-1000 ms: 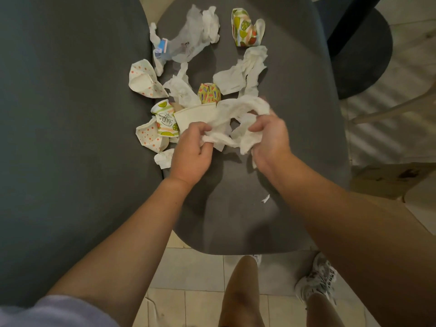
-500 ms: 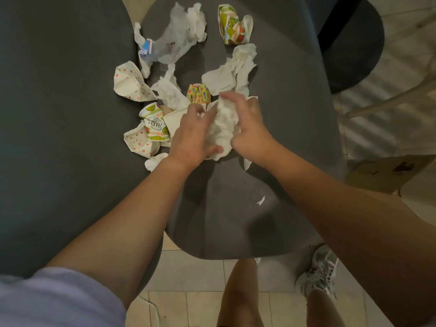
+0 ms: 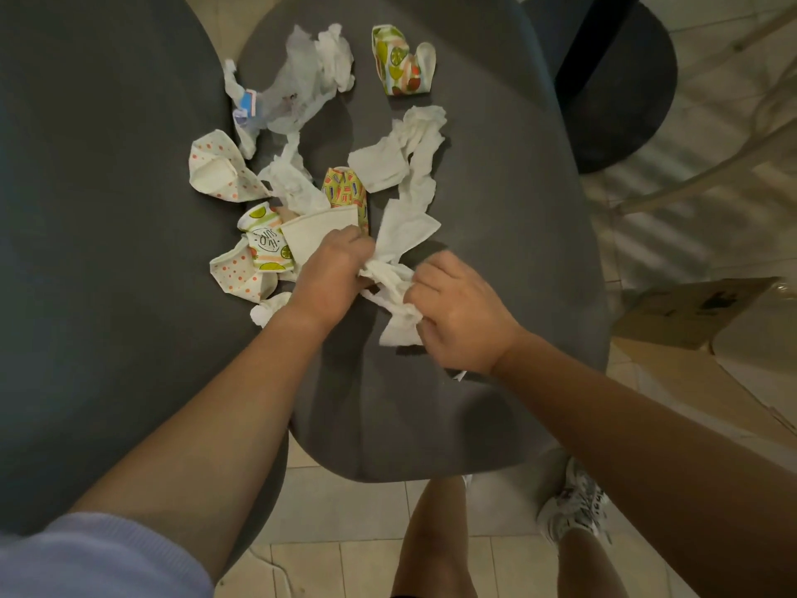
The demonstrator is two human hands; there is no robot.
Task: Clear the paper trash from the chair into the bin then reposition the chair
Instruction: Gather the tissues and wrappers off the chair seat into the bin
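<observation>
Paper trash lies scattered over the dark grey chair seat (image 3: pixel 496 235). My left hand (image 3: pixel 330 278) and my right hand (image 3: pixel 459 312) both grip a crumpled white tissue (image 3: pixel 390 280) at the seat's middle. A flat white napkin (image 3: pixel 405 228) trails from it. Close to my left hand lie a white paper cup (image 3: pixel 317 235), a lime-print cup (image 3: pixel 265 243) and a dotted crushed cup (image 3: pixel 237 271). Farther back are a striped crushed cup (image 3: pixel 345 189), a dotted paper cone (image 3: pixel 215 170), a long tissue (image 3: pixel 414 153), a fruit-print cup (image 3: pixel 399 62) and a thin wrapper with tissue (image 3: pixel 302 79).
A second dark chair (image 3: pixel 95 252) stands against the seat's left side. A black round table base (image 3: pixel 616 79) is at the back right. Cardboard (image 3: pixel 690 312) lies on the tiled floor at the right. My legs and a sneaker (image 3: pixel 573 507) are below the seat's front edge.
Both hands had reached forward over the tissue near the striped cup. They have pulled back toward me and a little apart, drawing the bunched tissue with them.
</observation>
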